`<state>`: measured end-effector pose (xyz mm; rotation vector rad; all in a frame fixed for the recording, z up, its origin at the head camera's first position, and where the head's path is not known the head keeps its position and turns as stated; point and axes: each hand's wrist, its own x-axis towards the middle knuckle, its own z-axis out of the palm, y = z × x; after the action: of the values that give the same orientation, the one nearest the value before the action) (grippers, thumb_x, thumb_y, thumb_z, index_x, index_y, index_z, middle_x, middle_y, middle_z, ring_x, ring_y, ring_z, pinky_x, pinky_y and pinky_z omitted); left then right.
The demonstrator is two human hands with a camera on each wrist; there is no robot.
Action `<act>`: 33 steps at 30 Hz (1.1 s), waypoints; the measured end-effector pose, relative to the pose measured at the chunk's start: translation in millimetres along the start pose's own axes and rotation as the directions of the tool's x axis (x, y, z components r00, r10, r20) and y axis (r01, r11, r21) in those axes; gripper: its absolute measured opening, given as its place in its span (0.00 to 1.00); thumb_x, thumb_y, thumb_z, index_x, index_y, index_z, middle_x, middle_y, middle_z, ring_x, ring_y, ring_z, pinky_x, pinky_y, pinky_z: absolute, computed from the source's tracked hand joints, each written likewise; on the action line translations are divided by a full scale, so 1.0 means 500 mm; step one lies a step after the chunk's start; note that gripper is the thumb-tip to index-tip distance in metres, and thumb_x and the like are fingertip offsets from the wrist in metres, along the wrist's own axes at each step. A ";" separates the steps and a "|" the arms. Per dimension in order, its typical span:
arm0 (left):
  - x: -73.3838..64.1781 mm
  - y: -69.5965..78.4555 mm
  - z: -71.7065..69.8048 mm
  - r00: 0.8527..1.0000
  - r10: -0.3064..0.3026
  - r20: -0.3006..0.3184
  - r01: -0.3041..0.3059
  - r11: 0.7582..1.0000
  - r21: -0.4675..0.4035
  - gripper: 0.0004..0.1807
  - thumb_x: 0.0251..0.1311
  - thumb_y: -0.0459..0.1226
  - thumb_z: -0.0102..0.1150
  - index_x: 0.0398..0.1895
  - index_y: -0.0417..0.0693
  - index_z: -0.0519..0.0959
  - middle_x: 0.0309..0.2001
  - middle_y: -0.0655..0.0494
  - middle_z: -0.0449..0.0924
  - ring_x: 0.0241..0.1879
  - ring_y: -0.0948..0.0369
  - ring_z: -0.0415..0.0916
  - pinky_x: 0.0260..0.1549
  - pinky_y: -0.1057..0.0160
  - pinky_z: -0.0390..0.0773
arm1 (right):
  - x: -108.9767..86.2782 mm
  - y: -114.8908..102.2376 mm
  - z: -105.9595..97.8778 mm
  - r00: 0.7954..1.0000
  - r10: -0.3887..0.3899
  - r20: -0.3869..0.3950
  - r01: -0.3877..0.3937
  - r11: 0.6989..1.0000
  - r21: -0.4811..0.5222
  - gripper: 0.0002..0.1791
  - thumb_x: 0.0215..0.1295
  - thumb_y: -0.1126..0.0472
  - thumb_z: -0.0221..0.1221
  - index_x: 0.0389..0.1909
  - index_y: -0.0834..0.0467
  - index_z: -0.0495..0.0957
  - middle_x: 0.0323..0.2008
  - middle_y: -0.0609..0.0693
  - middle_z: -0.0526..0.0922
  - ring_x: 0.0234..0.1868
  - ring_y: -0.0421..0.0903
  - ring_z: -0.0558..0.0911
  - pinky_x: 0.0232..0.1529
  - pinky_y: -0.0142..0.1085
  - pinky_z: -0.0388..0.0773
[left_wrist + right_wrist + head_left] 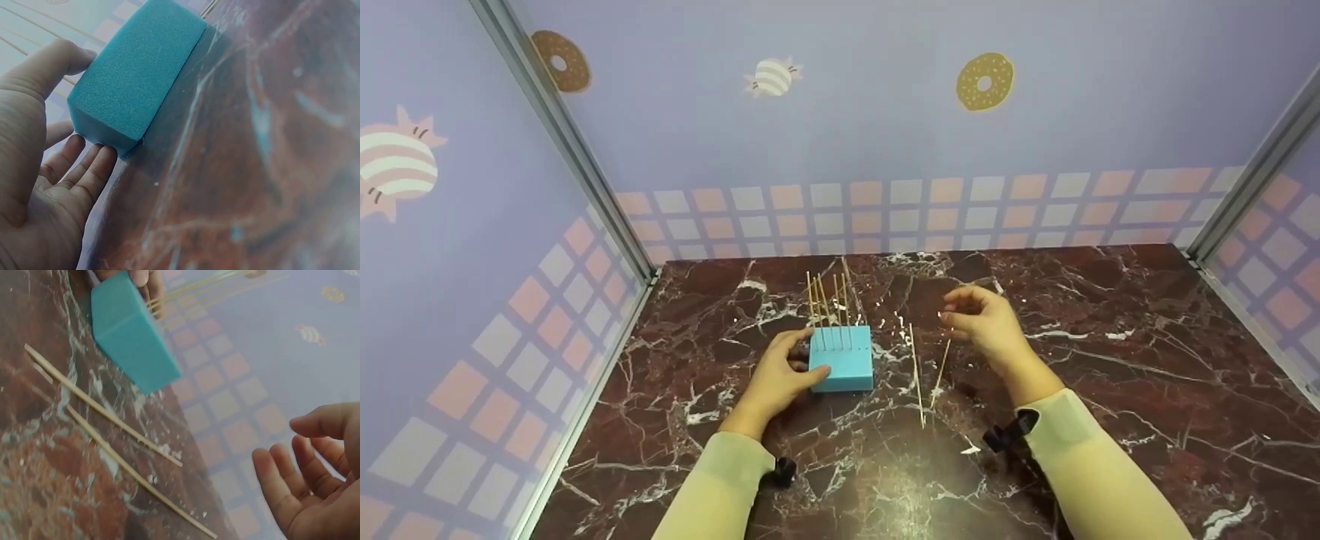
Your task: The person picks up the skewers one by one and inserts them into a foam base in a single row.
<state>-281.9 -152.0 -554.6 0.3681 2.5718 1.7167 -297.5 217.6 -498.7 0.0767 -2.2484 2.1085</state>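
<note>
A light blue foam block stands on the table with several thin wooden sticks upright in its top. Small holes show near the top's right end. My left hand holds the block at its left end, thumb toward the front and fingers at the back corner; the left wrist view shows the fingertips against the block's end face. Two loose sticks lie right of the block, one nearer and one below my right hand. That hand hovers with loosely bent fingers; nothing shows between them in the right wrist view.
The dark red marbled table carries small white crumbs around the loose sticks. Patterned walls enclose the table at the back and both sides, with metal posts at the corners.
</note>
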 end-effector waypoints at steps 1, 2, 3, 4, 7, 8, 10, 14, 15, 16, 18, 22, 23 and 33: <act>0.001 0.001 0.000 1.000 0.002 0.001 -0.002 1.000 0.003 0.43 0.68 0.40 0.82 0.84 0.42 0.73 0.78 0.42 0.72 0.62 0.48 0.82 0.62 0.48 0.87 | 0.001 0.004 -0.002 1.000 0.012 0.003 -0.012 1.000 -0.012 0.17 0.67 0.76 0.68 0.56 0.72 0.82 0.43 0.50 0.83 0.41 0.41 0.87 0.45 0.40 0.95; 0.001 0.002 0.000 1.000 0.001 0.003 -0.001 1.000 0.004 0.43 0.68 0.40 0.82 0.83 0.43 0.74 0.78 0.43 0.72 0.62 0.48 0.82 0.62 0.48 0.87 | 0.002 0.008 -0.004 1.000 0.027 0.008 -0.027 0.999 -0.019 0.17 0.68 0.76 0.68 0.56 0.71 0.83 0.43 0.50 0.83 0.41 0.41 0.87 0.44 0.39 0.95; 0.001 0.003 -0.001 1.000 -0.001 0.006 0.001 1.000 0.003 0.43 0.68 0.40 0.82 0.83 0.43 0.74 0.78 0.43 0.71 0.62 0.48 0.82 0.61 0.49 0.87 | 0.002 0.011 -0.005 0.999 0.042 0.013 -0.041 0.999 -0.027 0.17 0.68 0.75 0.69 0.56 0.71 0.83 0.44 0.50 0.83 0.41 0.41 0.88 0.44 0.39 0.95; 0.001 0.003 -0.001 1.000 -0.005 0.009 0.005 1.000 0.001 0.43 0.68 0.39 0.82 0.83 0.44 0.74 0.78 0.43 0.71 0.61 0.48 0.82 0.61 0.49 0.87 | 0.003 0.016 -0.006 0.998 0.061 0.017 -0.060 0.998 -0.030 0.18 0.69 0.75 0.68 0.57 0.72 0.82 0.44 0.51 0.83 0.41 0.42 0.89 0.45 0.40 0.95; 0.000 0.003 -0.003 1.000 -0.010 0.014 0.010 1.000 0.003 0.42 0.68 0.40 0.81 0.84 0.45 0.74 0.79 0.43 0.71 0.61 0.48 0.82 0.59 0.50 0.87 | 0.005 0.032 -0.007 0.992 0.123 0.025 -0.121 0.991 -0.050 0.21 0.70 0.73 0.70 0.61 0.75 0.78 0.44 0.51 0.83 0.41 0.43 0.91 0.46 0.39 0.95; 0.000 0.004 -0.003 1.000 -0.012 0.015 0.012 1.000 0.003 0.42 0.69 0.40 0.81 0.84 0.46 0.74 0.79 0.43 0.70 0.60 0.48 0.82 0.59 0.50 0.87 | 0.006 0.037 -0.008 0.990 0.141 0.025 -0.140 0.988 -0.059 0.22 0.70 0.73 0.70 0.61 0.76 0.77 0.43 0.51 0.82 0.40 0.43 0.91 0.45 0.38 0.95; 0.002 0.004 -0.003 1.000 -0.010 0.016 0.010 1.000 0.001 0.42 0.69 0.40 0.81 0.84 0.46 0.73 0.79 0.44 0.70 0.60 0.48 0.82 0.58 0.50 0.87 | 0.008 0.046 -0.009 0.985 0.171 0.020 -0.169 0.982 -0.086 0.23 0.70 0.73 0.71 0.61 0.78 0.76 0.42 0.52 0.82 0.38 0.44 0.91 0.43 0.37 0.95; 0.003 0.002 -0.001 1.000 -0.015 0.016 0.015 1.000 0.000 0.42 0.68 0.40 0.81 0.84 0.46 0.74 0.80 0.44 0.70 0.59 0.48 0.83 0.57 0.51 0.87 | 0.008 0.058 -0.012 0.978 0.209 0.007 -0.203 0.959 -0.198 0.23 0.68 0.71 0.74 0.57 0.77 0.77 0.38 0.51 0.81 0.30 0.42 0.88 0.34 0.35 0.93; 0.003 0.002 -0.001 1.000 -0.015 0.016 0.015 1.000 0.000 0.42 0.68 0.39 0.81 0.84 0.46 0.74 0.80 0.44 0.70 0.59 0.48 0.83 0.58 0.51 0.87 | 0.007 0.059 -0.013 0.977 0.214 0.005 -0.207 0.948 -0.241 0.23 0.67 0.70 0.76 0.56 0.77 0.78 0.37 0.51 0.82 0.27 0.42 0.88 0.32 0.35 0.92; 0.003 0.002 -0.001 1.000 -0.014 0.015 0.014 1.000 0.003 0.42 0.68 0.39 0.81 0.84 0.46 0.74 0.80 0.44 0.70 0.59 0.48 0.82 0.59 0.51 0.87 | 0.006 0.061 -0.012 0.975 0.222 -0.001 -0.213 0.934 -0.288 0.23 0.67 0.68 0.77 0.54 0.76 0.79 0.36 0.51 0.82 0.26 0.41 0.87 0.30 0.34 0.91; 0.003 0.001 0.000 1.000 -0.011 0.013 0.011 1.000 0.007 0.42 0.68 0.40 0.81 0.84 0.46 0.74 0.79 0.44 0.70 0.60 0.48 0.82 0.60 0.49 0.86 | 0.006 0.062 -0.012 0.974 0.228 -0.011 -0.215 0.901 -0.378 0.24 0.66 0.64 0.79 0.53 0.74 0.81 0.37 0.52 0.83 0.23 0.40 0.86 0.28 0.32 0.89; 0.003 0.003 -0.001 1.000 -0.006 0.013 0.006 1.000 0.012 0.42 0.69 0.40 0.81 0.84 0.47 0.74 0.80 0.45 0.70 0.62 0.48 0.81 0.63 0.46 0.85 | 0.007 0.061 -0.008 0.977 0.210 -0.029 -0.194 0.830 -0.522 0.31 0.64 0.56 0.83 0.57 0.74 0.84 0.42 0.62 0.89 0.23 0.42 0.87 0.28 0.34 0.88; 0.002 0.003 -0.001 1.000 -0.008 0.013 0.008 1.000 0.012 0.43 0.69 0.40 0.81 0.84 0.47 0.74 0.80 0.45 0.70 0.62 0.48 0.81 0.63 0.45 0.85 | 0.005 0.061 -0.007 0.979 0.203 -0.028 -0.185 0.817 -0.547 0.33 0.64 0.55 0.84 0.58 0.74 0.84 0.45 0.65 0.90 0.24 0.45 0.89 0.30 0.36 0.89; 0.000 0.002 0.000 1.000 -0.021 0.018 0.021 1.000 0.008 0.43 0.68 0.39 0.81 0.84 0.46 0.73 0.81 0.45 0.69 0.60 0.49 0.81 0.61 0.47 0.86 | 0.000 0.081 -0.002 0.996 0.080 0.032 -0.036 0.720 -0.693 0.27 0.62 0.51 0.83 0.56 0.65 0.93 0.53 0.64 0.95 0.61 0.68 0.90 0.69 0.60 0.84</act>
<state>-281.8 -151.8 -553.9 0.3539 2.5609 1.6894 -300.7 221.0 -539.0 0.0303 -2.9413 1.1418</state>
